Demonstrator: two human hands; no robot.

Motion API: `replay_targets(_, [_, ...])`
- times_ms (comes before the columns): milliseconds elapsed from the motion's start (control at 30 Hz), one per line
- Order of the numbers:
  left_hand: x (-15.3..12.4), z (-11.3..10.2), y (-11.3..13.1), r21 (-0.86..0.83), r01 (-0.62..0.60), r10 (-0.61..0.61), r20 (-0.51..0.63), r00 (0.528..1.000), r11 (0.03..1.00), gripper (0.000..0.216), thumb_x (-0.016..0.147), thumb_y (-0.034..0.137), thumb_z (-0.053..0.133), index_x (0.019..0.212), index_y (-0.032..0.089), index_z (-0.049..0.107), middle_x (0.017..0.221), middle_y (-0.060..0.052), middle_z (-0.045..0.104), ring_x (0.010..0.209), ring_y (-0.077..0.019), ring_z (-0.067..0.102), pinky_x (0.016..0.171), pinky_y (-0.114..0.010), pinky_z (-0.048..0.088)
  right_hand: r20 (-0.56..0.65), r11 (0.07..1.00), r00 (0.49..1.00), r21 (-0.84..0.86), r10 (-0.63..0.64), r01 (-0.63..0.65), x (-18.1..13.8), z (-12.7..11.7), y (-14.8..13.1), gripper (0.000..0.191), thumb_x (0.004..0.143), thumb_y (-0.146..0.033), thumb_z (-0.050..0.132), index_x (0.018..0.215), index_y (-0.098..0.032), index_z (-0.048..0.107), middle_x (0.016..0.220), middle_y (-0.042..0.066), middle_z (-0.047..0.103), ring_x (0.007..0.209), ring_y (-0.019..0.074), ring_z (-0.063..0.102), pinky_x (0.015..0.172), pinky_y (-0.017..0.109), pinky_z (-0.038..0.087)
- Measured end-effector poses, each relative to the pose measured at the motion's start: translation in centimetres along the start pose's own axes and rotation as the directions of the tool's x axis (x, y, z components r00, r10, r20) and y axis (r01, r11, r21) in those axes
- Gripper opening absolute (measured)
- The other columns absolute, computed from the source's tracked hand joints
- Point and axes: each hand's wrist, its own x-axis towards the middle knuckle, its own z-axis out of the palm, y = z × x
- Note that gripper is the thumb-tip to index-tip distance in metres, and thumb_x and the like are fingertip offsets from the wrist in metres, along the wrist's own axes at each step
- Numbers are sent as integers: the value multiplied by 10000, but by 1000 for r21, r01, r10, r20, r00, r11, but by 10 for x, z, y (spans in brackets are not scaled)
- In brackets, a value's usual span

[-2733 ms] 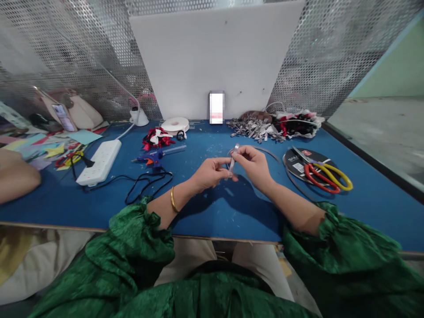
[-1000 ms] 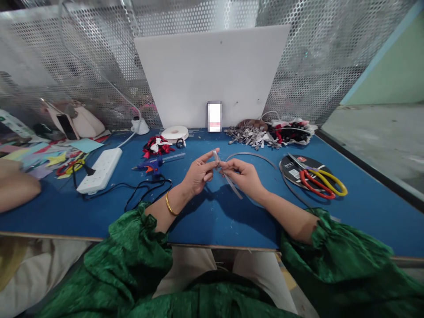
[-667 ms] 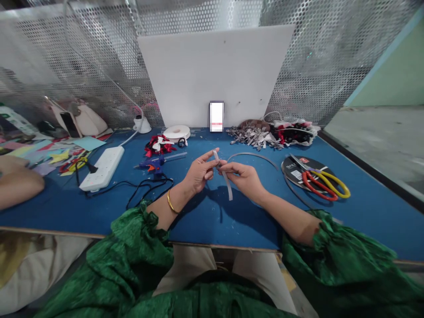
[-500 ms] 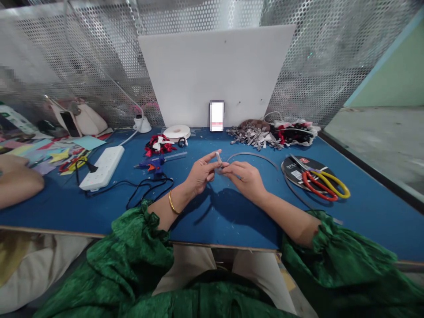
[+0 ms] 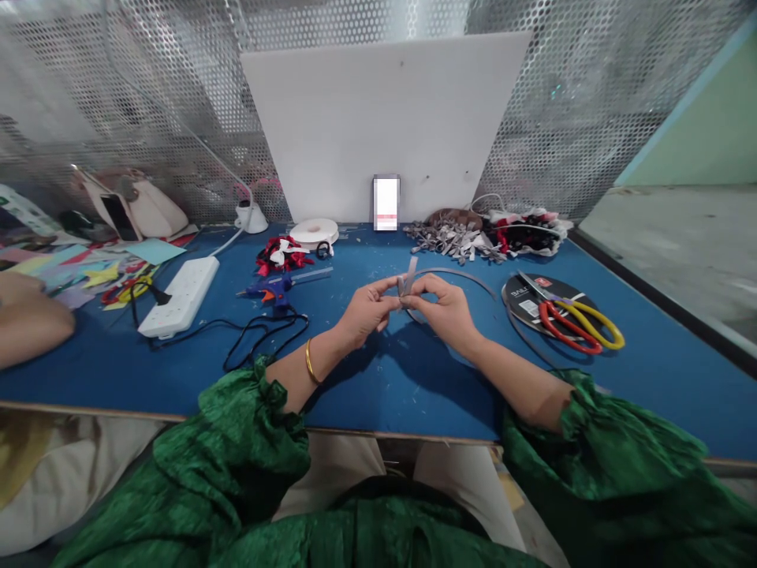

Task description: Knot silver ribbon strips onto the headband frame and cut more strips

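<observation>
A narrow grey ribbon (image 5: pixel 412 272) is pinched between my two hands over the middle of the table, one end standing up above my fingers. My left hand (image 5: pixel 367 313) is closed on its left side, with a small fold at the fingertips. Thumb and finger of my right hand (image 5: pixel 442 308) grip it from the right. From there the ribbon's long tail curves across the table towards a black ribbon spool (image 5: pixel 529 304) on the right. Red-and-yellow-handled scissors (image 5: pixel 571 322) lie on that spool.
A blue glue gun (image 5: pixel 275 290) with a black cord lies left, near a white power strip (image 5: pixel 182 296). Behind are red and black bows (image 5: pixel 281 256), a white ribbon roll (image 5: pixel 315 233), a phone (image 5: pixel 386 203) and a heap of grey bows (image 5: pixel 455 239). Another person's arm (image 5: pixel 32 319) rests far left.
The ribbon loop around my left finger is gone from there; a ribbon end now stands up between my hands. My right hand has moved slightly, and its fingertips meet my left.
</observation>
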Motion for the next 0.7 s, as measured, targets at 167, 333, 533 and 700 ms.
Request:
replay_targets(167, [-2, 0, 5, 116, -58, 54, 37, 998, 992, 579, 795, 220, 593, 1361, 120, 524, 513, 79, 486, 301, -31, 314, 327, -186, 249, 20, 999, 999, -3, 33, -33, 0, -2, -1, 115, 794, -227, 652, 689, -195, 618, 704, -12, 582, 692, 142, 534, 674, 272, 401])
replay_targets(333, [-2, 0, 7, 156, -94, 85, 65, 994, 983, 586, 784, 214, 607, 1363, 165, 532, 586, 55, 572, 320, -23, 334, 327, -176, 270, 13, 998, 998, 14, 63, -63, 0, -2, -2, 96, 781, -219, 648, 692, -193, 623, 701, -11, 589, 683, 140, 530, 666, 270, 397])
replay_targets(533, [-2, 1, 5, 184, -85, 74, 67, 995, 979, 613, 758, 209, 659, 1352, 128, 534, 660, 7, 665, 318, -19, 342, 320, -177, 273, 50, 979, 986, 120, 159, -164, 1, -1, -4, 170, 772, -255, 657, 632, -187, 587, 607, -20, 574, 605, 127, 490, 611, 269, 377])
replay_targets(700, [-2, 2, 5, 178, -77, 71, 39, 997, 981, 593, 762, 191, 637, 1342, 113, 543, 752, -45, 717, 319, -17, 329, 318, -181, 269, 86, 923, 968, 291, 238, -253, 2, -1, -7, 136, 767, -304, 658, 702, -188, 630, 587, -19, 579, 562, 125, 478, 566, 268, 370])
